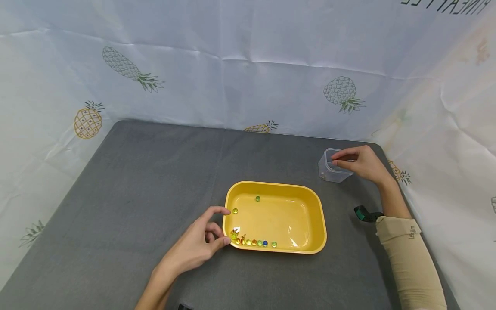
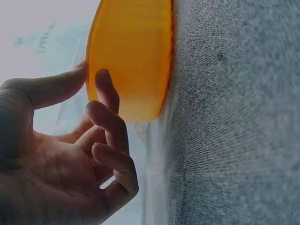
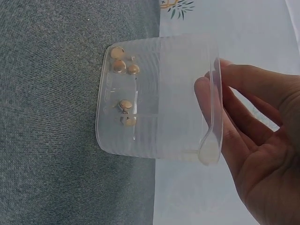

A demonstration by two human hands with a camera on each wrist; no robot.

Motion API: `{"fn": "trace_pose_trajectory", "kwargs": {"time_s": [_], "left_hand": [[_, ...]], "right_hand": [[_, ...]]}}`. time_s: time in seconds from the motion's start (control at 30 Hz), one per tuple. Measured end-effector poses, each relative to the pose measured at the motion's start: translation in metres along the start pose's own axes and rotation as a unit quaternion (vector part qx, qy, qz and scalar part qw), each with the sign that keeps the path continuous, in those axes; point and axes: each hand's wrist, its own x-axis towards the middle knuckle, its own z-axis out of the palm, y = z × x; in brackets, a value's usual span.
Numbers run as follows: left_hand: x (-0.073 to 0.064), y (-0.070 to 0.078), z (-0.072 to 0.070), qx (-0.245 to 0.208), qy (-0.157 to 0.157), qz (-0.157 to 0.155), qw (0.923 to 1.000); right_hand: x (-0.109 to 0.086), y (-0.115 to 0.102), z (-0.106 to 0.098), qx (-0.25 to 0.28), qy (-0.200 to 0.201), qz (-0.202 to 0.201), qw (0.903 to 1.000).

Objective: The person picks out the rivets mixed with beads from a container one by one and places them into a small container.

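My left hand (image 1: 197, 241) holds the left end of a yellow plastic tray (image 1: 284, 185), index finger and thumb at its rim. In the left wrist view, the thumb meets the rim while another fingertip lies against the outer wall. Glass marbles (image 1: 254, 242), green, orange and blue, line the tray's near edge, and two green ones lie farther in. At the back right, my right hand (image 1: 362, 163) hangs over a clear plastic container (image 1: 329, 172), fingertips dipping inside its rim. Nothing shows between them. Several brownish round pieces (image 3: 119, 66) lie in the container's bottom.
Dark grey cloth covers the table (image 1: 155, 172). A white curtain (image 1: 240, 94) with pineapple prints hangs behind it and along both sides. A black strap with a green part (image 1: 364, 214) sits on the right wrist, by the beige sleeve (image 1: 407, 254).
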Motion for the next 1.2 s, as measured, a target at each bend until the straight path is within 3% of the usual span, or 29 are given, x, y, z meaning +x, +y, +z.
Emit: {"fn": "trace_pose_trajectory", "kwargs": {"time_s": [0.7,1.2], "left_hand": [[0.000,0.001,0.000,0.000,0.001,-0.003,1.0000],[0.000,0.001,0.000,0.001,0.001,-0.002,1.0000]], "right_hand": [[-0.001,-0.003,0.000,-0.006,0.006,-0.008,0.9999],[-0.004,-0.021,-0.002,-0.009,0.012,-0.031,0.9994]]}}
